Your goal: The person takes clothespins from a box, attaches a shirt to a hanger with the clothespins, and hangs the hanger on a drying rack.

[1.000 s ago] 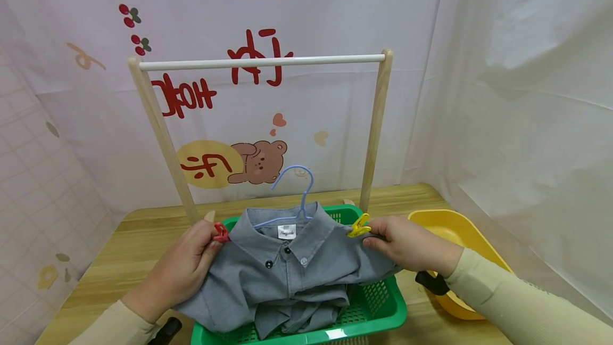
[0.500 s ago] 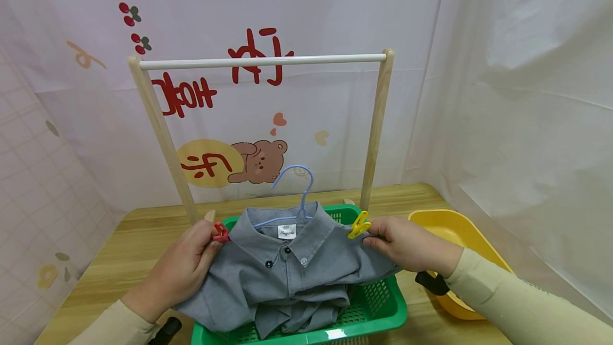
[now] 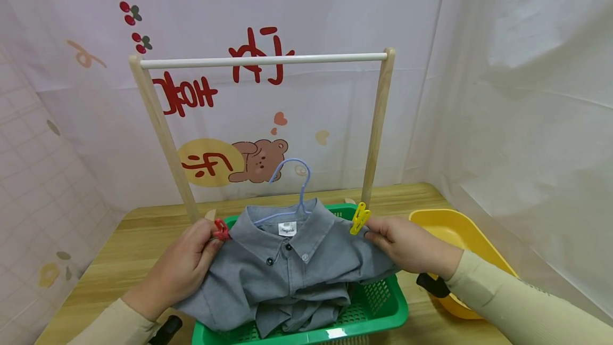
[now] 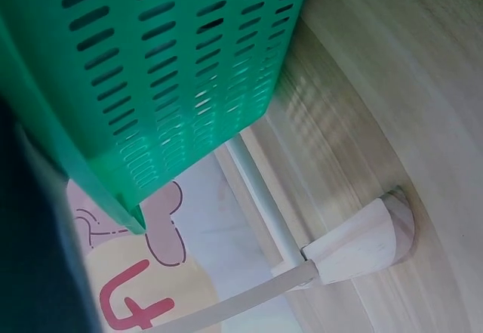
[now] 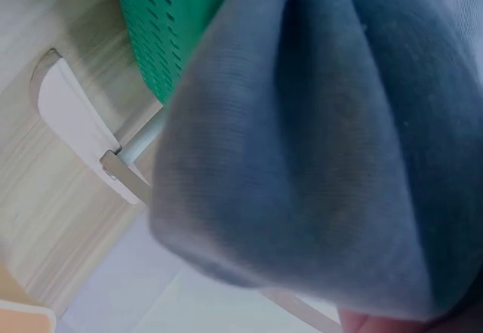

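A grey button-up shirt [image 3: 287, 270] lies over the green basket [image 3: 399, 315], its collar upright and its lower part bunched inside. Out of the collar rises the hook of a light blue hanger [image 3: 303, 190]; the rest is mostly hidden by cloth. My left hand [image 3: 179, 265] pinches the shoulder at left, beside a red clothespin [image 3: 221, 229]. At the other shoulder, my right hand [image 3: 412, 244] pinches the cloth next to a yellow clothespin [image 3: 360, 218]. Grey sleeve cloth [image 5: 256, 159] fills much of the right wrist view, with only a bit of finger showing.
Behind the basket stands a wooden rack with a white crossbar [image 3: 268, 61]. A yellow bin [image 3: 440, 220] sits on the wooden table [image 3: 115, 249] at right, partly behind my right forearm. One rack foot [image 4: 362, 238] shows in the left wrist view.
The hanger hook and collar have risen slightly, the hook shifting a little left. The yellow clothespin has tipped more upright. Both hands keep their hold on the shoulders.
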`<state>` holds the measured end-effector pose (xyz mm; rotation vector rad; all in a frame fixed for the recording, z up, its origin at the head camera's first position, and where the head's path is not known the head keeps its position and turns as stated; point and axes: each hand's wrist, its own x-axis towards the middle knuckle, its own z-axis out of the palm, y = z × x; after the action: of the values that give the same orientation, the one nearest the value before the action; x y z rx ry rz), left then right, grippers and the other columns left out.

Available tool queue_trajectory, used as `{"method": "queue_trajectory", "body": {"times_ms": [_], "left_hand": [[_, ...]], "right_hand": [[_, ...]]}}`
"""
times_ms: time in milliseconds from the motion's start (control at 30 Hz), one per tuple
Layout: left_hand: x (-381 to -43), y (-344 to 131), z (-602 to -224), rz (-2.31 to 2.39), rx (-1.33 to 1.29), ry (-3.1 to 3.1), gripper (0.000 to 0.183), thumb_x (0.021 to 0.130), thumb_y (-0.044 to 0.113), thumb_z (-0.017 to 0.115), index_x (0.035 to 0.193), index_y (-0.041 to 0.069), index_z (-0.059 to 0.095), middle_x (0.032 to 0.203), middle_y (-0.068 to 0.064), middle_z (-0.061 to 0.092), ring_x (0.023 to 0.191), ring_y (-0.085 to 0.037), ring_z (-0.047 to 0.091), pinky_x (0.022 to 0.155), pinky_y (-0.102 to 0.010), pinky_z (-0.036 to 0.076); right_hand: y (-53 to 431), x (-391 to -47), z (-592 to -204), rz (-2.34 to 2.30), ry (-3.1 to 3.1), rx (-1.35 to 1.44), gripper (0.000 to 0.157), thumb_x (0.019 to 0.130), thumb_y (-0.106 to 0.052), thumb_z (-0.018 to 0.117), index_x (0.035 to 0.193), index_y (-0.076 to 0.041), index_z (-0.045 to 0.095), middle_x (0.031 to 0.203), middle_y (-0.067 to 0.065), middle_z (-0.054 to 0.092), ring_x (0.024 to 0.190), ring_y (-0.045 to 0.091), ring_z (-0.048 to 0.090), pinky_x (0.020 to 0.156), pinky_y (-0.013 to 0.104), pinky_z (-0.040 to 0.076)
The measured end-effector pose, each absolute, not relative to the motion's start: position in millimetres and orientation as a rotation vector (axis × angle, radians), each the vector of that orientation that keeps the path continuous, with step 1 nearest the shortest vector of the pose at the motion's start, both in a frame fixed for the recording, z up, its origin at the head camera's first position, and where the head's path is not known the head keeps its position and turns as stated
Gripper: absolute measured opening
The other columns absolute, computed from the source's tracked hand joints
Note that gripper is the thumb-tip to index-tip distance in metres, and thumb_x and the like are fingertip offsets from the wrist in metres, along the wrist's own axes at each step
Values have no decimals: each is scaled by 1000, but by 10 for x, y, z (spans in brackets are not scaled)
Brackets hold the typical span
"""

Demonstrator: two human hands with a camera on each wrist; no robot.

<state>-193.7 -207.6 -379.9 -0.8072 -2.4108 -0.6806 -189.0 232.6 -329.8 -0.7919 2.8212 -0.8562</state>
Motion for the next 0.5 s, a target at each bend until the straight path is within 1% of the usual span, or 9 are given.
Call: {"method": "queue_trajectory", "body": {"times_ms": [67, 100, 200, 300, 400, 467, 500], "left_hand": [[-1933, -2082, -3796, -678, -801, -2424, 25, 96, 3, 72, 99, 22, 55, 91, 13, 47, 83, -1, 44, 72, -21, 40], [-1932, -2085, -3794, -679, -801, -2426, 25, 96, 4, 72, 99, 22, 56, 91, 13, 48, 83, -1, 45, 72, -22, 41], [-1936, -2101, -3798, -689, -803, -2423, 22, 97, 4, 72, 101, 21, 58, 92, 14, 50, 84, -1, 46, 72, -24, 43], [-1949, -2135, -3808, -726, -793, -2430, 19, 98, 6, 71, 104, 20, 61, 92, 15, 51, 83, 0, 48, 72, -24, 45], [-1963, -2180, -3810, -753, -752, -2463, 13, 101, 10, 69, 106, 19, 62, 95, 14, 55, 87, -1, 51, 74, -26, 47], [-1975, -2210, -3805, -766, -703, -2499, 7, 104, 13, 65, 109, 18, 64, 100, 10, 61, 92, -4, 56, 78, -30, 50], [-1982, -2224, -3800, -770, -673, -2523, 6, 106, 13, 62, 112, 15, 65, 104, 7, 63, 96, -8, 59, 82, -34, 52]], "right_hand": [[2327, -1885, -3300, -863, 2833, -798, 18, 110, -17, 56, 93, -18, 61, 75, -9, 42, 70, 5, 49, 64, 23, 42], [2329, -1883, -3300, -863, 2840, -801, 16, 110, -18, 56, 95, -18, 62, 77, -9, 47, 73, 5, 51, 66, 23, 44], [2341, -1881, -3302, -855, 2865, -815, 13, 110, -17, 55, 103, -19, 66, 87, -8, 60, 81, 7, 56, 74, 24, 49], [2364, -1880, -3314, -849, 2883, -816, 13, 110, -17, 55, 105, -20, 66, 92, -7, 63, 85, 8, 57, 76, 25, 50], [2388, -1879, -3326, -854, 2891, -821, 13, 110, -16, 55, 104, -21, 66, 92, -7, 63, 85, 8, 57, 77, 25, 50], [2400, -1875, -3330, -855, 2897, -832, 13, 110, -15, 56, 104, -20, 66, 93, -7, 63, 86, 8, 57, 77, 25, 50], [2404, -1872, -3331, -857, 2899, -834, 13, 110, -15, 56, 104, -20, 66, 92, -7, 63, 85, 8, 56, 77, 25, 50]]}}
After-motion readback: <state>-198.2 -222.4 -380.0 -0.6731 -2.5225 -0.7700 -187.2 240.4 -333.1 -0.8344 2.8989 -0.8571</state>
